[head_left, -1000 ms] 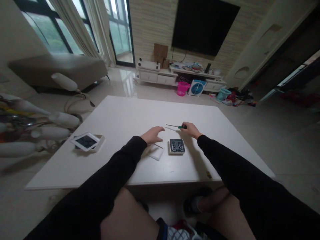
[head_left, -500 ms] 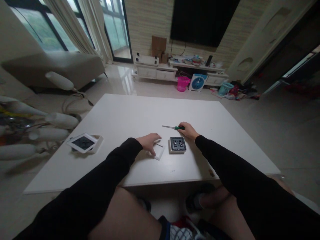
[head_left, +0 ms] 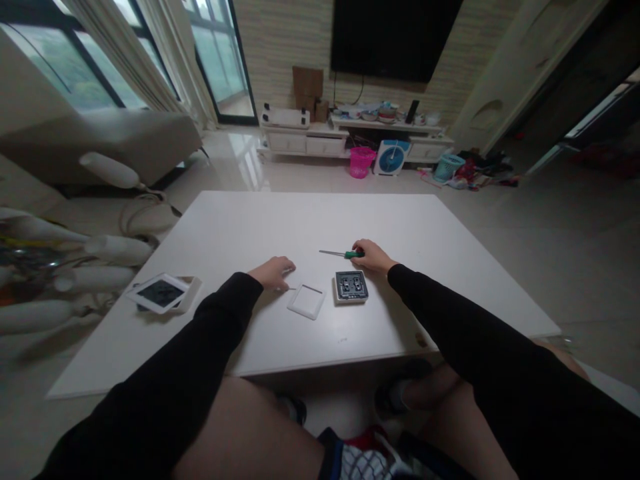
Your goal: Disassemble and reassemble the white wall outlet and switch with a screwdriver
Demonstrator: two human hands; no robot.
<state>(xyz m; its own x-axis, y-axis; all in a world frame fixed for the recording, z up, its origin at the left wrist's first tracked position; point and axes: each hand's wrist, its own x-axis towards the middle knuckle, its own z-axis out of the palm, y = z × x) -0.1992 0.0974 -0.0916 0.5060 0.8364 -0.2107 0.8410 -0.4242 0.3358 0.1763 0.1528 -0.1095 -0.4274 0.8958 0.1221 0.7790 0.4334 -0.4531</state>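
My right hand (head_left: 373,255) has its fingers closed round the green handle of a screwdriver (head_left: 349,255), whose thin metal shaft points left, low over the tabletop. My left hand (head_left: 273,273) is just left of a square white frame (head_left: 302,313), its fingers bent and apart. A thin sliver shows between that hand and the frame; I cannot tell what it is. Between the frame and my right forearm lies a square wall switch (head_left: 351,287), with a dark inner face exposed and a white base.
On the table's left side, a white-framed square piece with a dark middle (head_left: 161,293) rests tilted on another white part. The white table (head_left: 320,220) extends away from me. White lamp-like tubes (head_left: 107,273) crowd its left edge. Beyond stand a TV cabinet, a pink basket (head_left: 361,162) and a blue fan (head_left: 391,158).
My left hand has come off the white frame and moved left, leaving the frame flat on the table. My right hand still holds the screwdriver. The camera view has shifted slightly.
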